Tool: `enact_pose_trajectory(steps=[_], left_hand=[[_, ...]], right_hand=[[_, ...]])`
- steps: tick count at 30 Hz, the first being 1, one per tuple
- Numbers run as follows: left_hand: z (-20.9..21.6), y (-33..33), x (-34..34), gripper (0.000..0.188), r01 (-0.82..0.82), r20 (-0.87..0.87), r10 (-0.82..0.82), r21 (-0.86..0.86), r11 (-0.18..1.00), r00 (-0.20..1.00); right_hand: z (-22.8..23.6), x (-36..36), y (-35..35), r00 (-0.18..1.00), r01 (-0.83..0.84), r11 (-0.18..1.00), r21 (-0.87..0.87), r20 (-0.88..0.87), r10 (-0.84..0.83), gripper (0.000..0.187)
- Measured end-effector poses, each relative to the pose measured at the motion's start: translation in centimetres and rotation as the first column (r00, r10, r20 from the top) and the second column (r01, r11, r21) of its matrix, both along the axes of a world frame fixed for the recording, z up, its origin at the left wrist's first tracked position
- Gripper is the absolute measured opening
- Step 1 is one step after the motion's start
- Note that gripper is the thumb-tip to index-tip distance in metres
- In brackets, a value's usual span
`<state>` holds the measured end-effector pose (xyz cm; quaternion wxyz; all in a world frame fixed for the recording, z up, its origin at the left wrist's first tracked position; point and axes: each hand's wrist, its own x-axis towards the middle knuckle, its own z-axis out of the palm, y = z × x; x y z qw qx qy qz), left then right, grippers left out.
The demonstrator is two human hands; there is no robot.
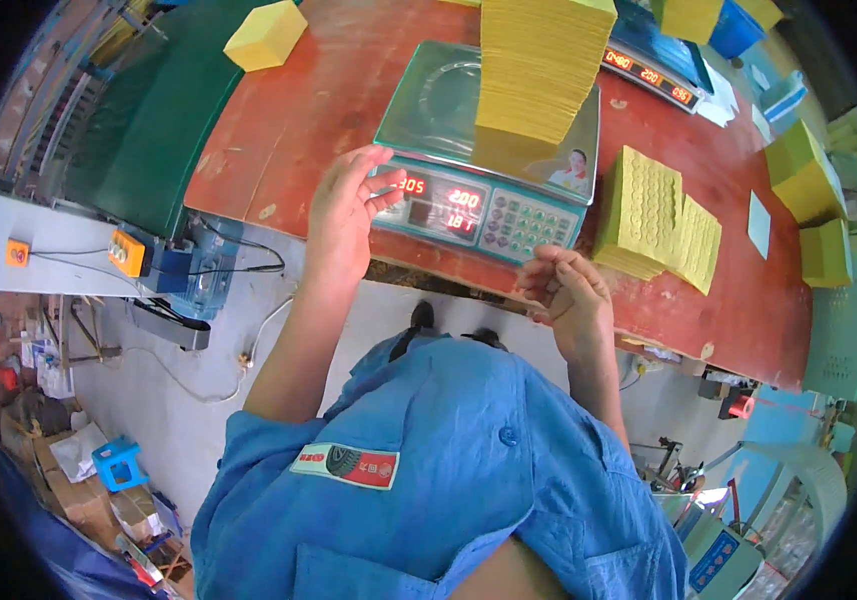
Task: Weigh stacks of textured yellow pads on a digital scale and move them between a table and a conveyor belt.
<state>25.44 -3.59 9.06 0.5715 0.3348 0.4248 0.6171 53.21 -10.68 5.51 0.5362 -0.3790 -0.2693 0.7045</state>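
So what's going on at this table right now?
A person in a blue shirt is at a red table, both hands apart from the tall yellow stack on the scale. The left hand is raised by the lit display, the right hand loosely curled near the keypad's lower edge; neither visibly grips anything. Shorter yellow stacks sit right of the scale.

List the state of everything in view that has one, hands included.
Left hand: half-open, partly covering the near scale's display
Right hand: loosely curled
Near scale: on, digits lit, loaded
Tall yellow stack: upright on its pan
Far scale: on, digits lit
Low yellow stacks: lying on the red table
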Motion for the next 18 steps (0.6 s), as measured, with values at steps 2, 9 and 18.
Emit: enact_pose_trajectory(steps=[2, 9, 18], left_hand=[[0.5, 1.0, -0.1, 0.033, 0.042, -0.011, -0.042, 0.005, 0.999, 0.999], [5.8, 5.5, 1.8, 0.020, 0.186, -0.263, -0.125, 0.219, 0.958, 0.957], [13.0, 15.7, 5.6, 0.031, 0.164, -0.383, 0.061, 0.527, 0.834, 0.922]], right_hand=[[0.0, -0.4, 0.1, 0.999, 0.031, 1.000, -0.001, 0.011, -0.031, 0.028], [0.1, -1.7, 0.3, 0.993, 0.116, 0.993, -0.001, -0.029, -0.116, 0.027], [1.5, -2.5, 0.0, 0.972, 0.228, 0.973, -0.033, 0.072, -0.225, 0.027]])
